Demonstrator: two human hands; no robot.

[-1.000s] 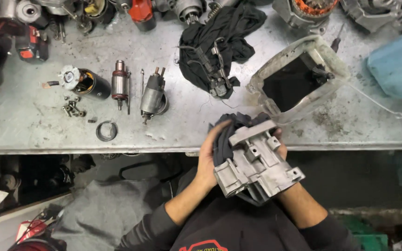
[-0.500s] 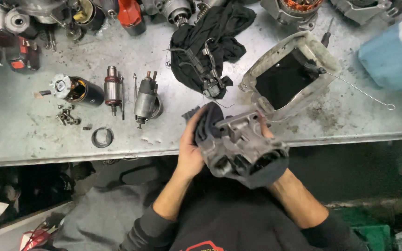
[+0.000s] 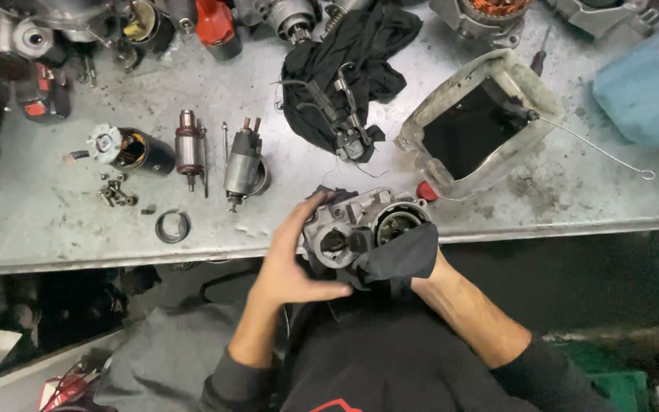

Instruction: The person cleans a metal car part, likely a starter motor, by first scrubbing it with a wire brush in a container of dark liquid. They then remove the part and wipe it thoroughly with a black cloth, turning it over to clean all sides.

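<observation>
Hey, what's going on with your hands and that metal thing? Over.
Left hand gripping housing. Right hand hidden under rag, holding it too. Nothing blocking.

Bare bench [image 3: 497, 206] right of housing; solenoid [image 3: 242, 164] crowds left.

Motor housing [image 3: 352, 229]: dull grey cast metal, grimy. Rag [image 3: 398, 255]: matt black cloth. Bench [image 3: 306, 214]: scuffed, stained sheet metal. Ring [image 3: 172, 226]: dark metal.

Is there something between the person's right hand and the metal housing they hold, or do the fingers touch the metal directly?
A dark rag lies between them: it is draped over the right hand and pressed against the metal housing, so that hand is hidden. The left hand touches the housing bare, with nothing between.
</observation>
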